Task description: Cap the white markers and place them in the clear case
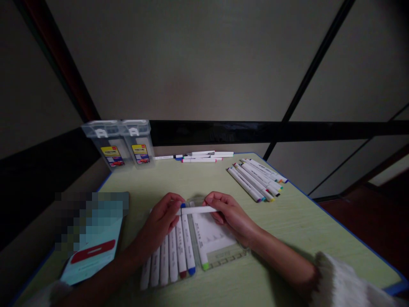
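Observation:
A white marker (197,209) lies level between my two hands, just above an open clear plastic case (228,256). My left hand (164,217) pinches its left end, and my right hand (228,213) grips its right end. Beneath my left hand, several white markers (173,260) lie side by side in the case's left half; one with blue ends (188,247) is nearest the middle. In the right half lies one marker with a light green end (202,251), beside a white paper insert (217,234). My fingers cover both ends of the held marker.
Two clear lidded boxes (110,147) with yellow labels stand at the back left. Several loose markers (204,157) lie along the back edge, and another group (255,179) lies at the right. A tablet-like screen (99,247) rests at the left. The table (306,238) has a blue edge.

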{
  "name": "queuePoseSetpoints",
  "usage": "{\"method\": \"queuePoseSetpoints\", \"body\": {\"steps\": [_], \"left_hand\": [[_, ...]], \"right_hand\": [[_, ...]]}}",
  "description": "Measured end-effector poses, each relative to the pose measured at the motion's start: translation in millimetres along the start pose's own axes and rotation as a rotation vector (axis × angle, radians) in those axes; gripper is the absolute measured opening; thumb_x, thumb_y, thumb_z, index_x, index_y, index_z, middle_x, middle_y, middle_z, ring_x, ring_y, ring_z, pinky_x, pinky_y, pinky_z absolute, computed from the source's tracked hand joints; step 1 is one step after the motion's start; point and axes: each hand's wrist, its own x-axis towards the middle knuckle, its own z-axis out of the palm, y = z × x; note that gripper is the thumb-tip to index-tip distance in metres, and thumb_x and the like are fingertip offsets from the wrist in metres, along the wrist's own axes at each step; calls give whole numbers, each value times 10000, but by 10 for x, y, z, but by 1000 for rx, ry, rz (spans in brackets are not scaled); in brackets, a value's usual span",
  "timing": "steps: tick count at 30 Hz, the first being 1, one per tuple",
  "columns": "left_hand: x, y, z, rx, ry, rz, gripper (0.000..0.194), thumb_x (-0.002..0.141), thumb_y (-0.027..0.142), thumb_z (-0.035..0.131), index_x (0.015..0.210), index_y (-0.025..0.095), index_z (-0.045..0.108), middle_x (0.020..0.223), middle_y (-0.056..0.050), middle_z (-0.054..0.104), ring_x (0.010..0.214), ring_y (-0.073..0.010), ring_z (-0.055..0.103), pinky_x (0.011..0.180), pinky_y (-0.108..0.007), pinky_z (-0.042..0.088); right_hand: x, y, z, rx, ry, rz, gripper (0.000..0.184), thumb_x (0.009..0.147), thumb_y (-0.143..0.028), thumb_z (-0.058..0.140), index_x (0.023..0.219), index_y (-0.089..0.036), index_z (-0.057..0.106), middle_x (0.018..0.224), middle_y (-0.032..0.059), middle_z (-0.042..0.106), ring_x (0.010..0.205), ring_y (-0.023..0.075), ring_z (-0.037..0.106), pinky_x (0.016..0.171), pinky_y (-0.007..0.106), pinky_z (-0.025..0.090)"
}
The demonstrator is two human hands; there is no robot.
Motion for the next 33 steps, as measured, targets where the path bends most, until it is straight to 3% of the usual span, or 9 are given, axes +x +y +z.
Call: {"method": "queuePoseSetpoints", "body": {"steps": [13,22,27,33], "left_hand": [[25,-62,-44,53,-30,54,172,767,296,424,892,181,450,517,91,397,386,-62,307,369,-163,225],[45,-85,-54,85,-76,54,160,763,314,417,820,175,472,469,90,402,373,-68,302,378,-177,217],[30,-57,-46,48,-113,60,178,762,329,415,730,170,487,407,101,350,373,-71,301,405,-188,238],[43,-127,-63,18,-145,54,217,802,339,395,769,160,515,401,104,327,378,-70,299,406,-188,228]], "right_hand": [[19,10,-9,16,22,8,137,695,-266,519,625,-149,505,336,-100,324,331,40,197,392,237,92],[18,30,-11,56,32,21,129,686,-261,537,632,-144,524,338,-97,328,332,41,200,393,237,95],[18,26,-18,104,41,9,220,710,-356,538,645,-145,523,319,-100,309,327,44,180,383,233,92],[21,8,-30,114,49,61,290,702,-437,531,645,-153,510,328,-119,247,321,37,114,361,226,54]]}}
